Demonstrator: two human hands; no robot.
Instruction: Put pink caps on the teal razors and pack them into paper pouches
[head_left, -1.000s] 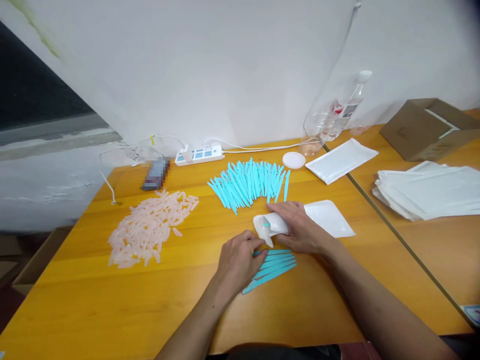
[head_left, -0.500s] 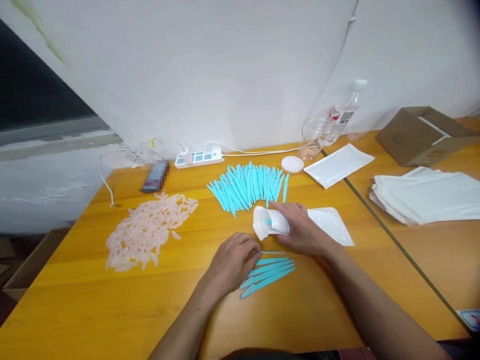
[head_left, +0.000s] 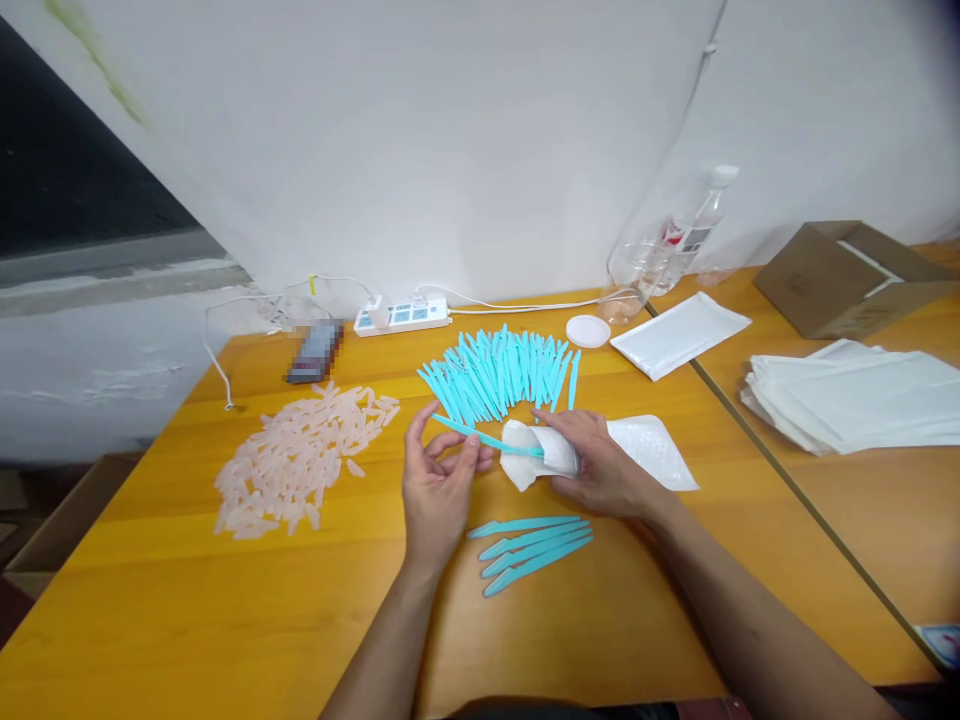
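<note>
My left hand [head_left: 442, 485] pinches a turquoise eyebrow razor [head_left: 471, 433] between thumb and fingers. The razor slants down to the right, and its far end lies inside the mouth of a white padded envelope [head_left: 521, 460]. Wrapped round that envelope from the right, my right hand [head_left: 596, 460] keeps it bulged; how much is inside is hidden. Several loose eyebrow razors [head_left: 534, 550] lie fanned on the table just below both hands. Behind the hands spreads a large heap of the same turquoise razors [head_left: 499, 370].
Left lies a pile of pale pink translucent caps [head_left: 300, 460], with a phone [head_left: 315, 352] and power strip [head_left: 401, 317] behind. Flat white envelopes [head_left: 855, 395], a cardboard box [head_left: 840, 280], a bottle [head_left: 686, 235], a clear jar [head_left: 634, 280] and a round lid [head_left: 588, 331] stand or lie rightward.
My left hand has risen from the loose row with one razor and brought it to the envelope's mouth. My right hand still holds the envelope in nearly the same place.
</note>
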